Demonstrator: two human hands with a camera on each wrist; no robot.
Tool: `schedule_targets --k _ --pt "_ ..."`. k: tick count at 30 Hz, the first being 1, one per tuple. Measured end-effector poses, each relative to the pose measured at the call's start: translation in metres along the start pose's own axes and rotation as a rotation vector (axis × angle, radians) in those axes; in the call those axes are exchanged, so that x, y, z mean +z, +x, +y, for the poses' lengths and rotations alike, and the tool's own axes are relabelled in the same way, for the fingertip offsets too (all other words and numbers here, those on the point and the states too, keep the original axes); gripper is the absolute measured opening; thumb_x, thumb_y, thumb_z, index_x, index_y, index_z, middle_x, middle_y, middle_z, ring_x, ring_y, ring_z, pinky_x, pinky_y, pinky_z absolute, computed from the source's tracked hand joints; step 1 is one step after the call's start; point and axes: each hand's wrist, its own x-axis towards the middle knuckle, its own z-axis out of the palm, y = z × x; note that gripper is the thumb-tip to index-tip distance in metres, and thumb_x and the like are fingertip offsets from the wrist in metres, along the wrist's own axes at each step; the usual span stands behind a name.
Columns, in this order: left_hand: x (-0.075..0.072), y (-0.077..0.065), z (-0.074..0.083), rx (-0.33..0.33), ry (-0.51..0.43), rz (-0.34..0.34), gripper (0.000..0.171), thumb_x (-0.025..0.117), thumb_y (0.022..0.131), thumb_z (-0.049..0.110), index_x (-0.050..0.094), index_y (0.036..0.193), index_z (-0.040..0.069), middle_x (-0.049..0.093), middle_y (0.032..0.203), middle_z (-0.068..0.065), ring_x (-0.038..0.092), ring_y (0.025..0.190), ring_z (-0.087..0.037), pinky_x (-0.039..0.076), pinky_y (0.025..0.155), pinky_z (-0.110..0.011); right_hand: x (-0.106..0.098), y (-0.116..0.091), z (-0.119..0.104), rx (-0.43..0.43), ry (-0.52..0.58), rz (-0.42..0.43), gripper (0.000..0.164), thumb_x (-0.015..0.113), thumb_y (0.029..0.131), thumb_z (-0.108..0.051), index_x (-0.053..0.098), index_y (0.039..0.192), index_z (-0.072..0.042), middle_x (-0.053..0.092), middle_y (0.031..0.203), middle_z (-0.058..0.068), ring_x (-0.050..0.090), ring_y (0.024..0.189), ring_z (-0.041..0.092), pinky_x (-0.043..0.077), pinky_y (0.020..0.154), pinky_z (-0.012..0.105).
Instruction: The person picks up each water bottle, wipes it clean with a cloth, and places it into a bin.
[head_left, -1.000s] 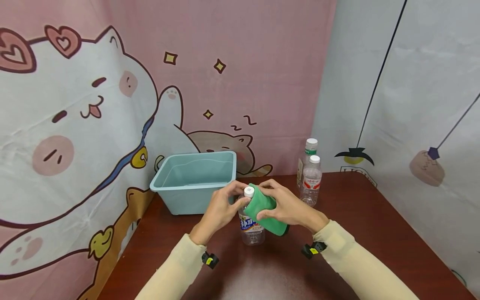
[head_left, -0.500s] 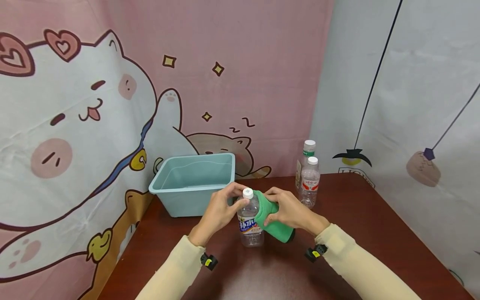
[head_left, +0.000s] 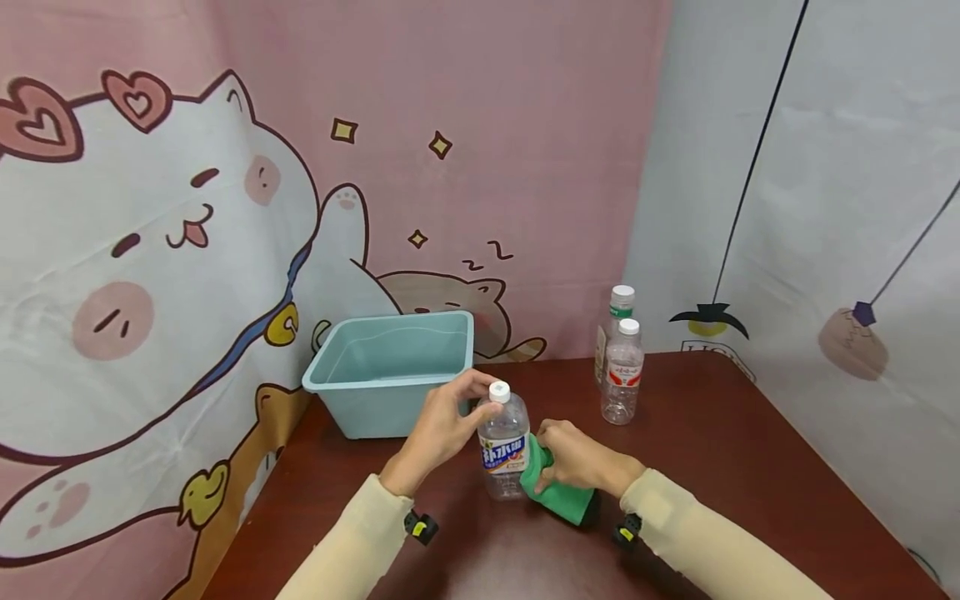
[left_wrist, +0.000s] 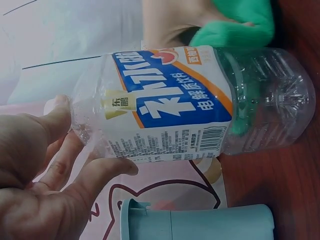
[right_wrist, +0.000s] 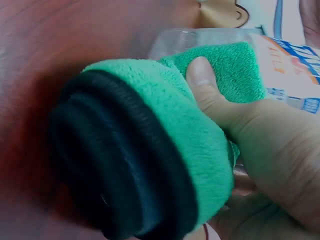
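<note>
Green cloth point(head_left: 564, 500) lower against the plastic bottle point(head_left: 504, 454)
Gripping it, the right hand point(head_left: 583, 457) has dropped from the bottle's shoulder; the left hand point(head_left: 446, 423) holds the neck. Bottle upright on the red-brown surface point(head_left: 720, 483), pink cartoon backdrop point(head_left: 517, 100) behind.

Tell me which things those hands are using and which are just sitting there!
Part of the job:
green cloth, being held
blue-labelled bottle, being held

Seemingly just sitting there:
light-blue tub
front bottle with red label
green-banded bottle behind it
</note>
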Motion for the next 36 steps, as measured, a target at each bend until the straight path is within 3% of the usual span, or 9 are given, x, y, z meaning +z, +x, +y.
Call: schedule_targets --k 4,11,18,28,36 --pt "-0.001 -0.001 -0.002 0.006 0.013 -0.001 0.031 0.087 0.107 0.021 0.077 0.136 0.023 0.088 0.117 0.002 0.084 0.126 -0.028 0.065 0.115 -0.061 0.006 0.000 0.000 0.021 -0.001 -0.017 0.037 0.113 0.076 -0.030 0.089 0.097 -0.010 0.078 0.104 0.004 0.069 0.090 0.006 0.063 0.075 0.024" --pt "-0.004 0.000 0.001 -0.001 0.032 0.013 0.033 0.088 0.105 0.021 0.077 0.136 0.025 0.088 0.116 0.002 0.084 0.125 -0.027 0.064 0.116 -0.060 0.009 0.003 0.002 0.015 -0.012 0.006 0.037 0.114 0.075 -0.030 0.088 0.094 -0.011 0.079 0.104 0.005 0.071 0.090 0.007 0.064 0.075 0.025" --pt "-0.003 -0.001 0.004 -0.011 0.033 0.015 0.033 0.088 0.105 0.021 0.077 0.136 0.025 0.088 0.116 0.002 0.084 0.125 -0.026 0.064 0.116 -0.060 0.007 0.002 0.002 0.001 0.031 0.027 0.035 0.114 0.073 -0.027 0.085 0.087 -0.014 0.078 0.097 0.000 0.064 0.085 0.003 0.060 0.074 0.023" --pt "-0.001 -0.001 0.002 -0.007 0.011 0.015 0.033 0.088 0.105 0.021 0.078 0.136 0.025 0.088 0.116 0.002 0.084 0.126 -0.027 0.063 0.117 -0.062 0.001 -0.005 0.008 0.022 0.120 0.055 0.025 0.109 0.081 -0.024 0.090 0.097 -0.024 0.081 0.105 -0.005 0.069 0.096 0.003 0.062 0.082 0.025" --pt "-0.002 -0.001 0.002 -0.002 0.015 0.010 0.033 0.088 0.105 0.020 0.077 0.137 0.023 0.088 0.117 0.001 0.084 0.127 -0.028 0.064 0.116 -0.060 -0.015 -0.005 0.002 0.050 0.177 0.117 0.028 0.107 0.085 -0.022 0.091 0.108 -0.018 0.083 0.108 -0.002 0.071 0.094 0.004 0.063 0.080 0.023"
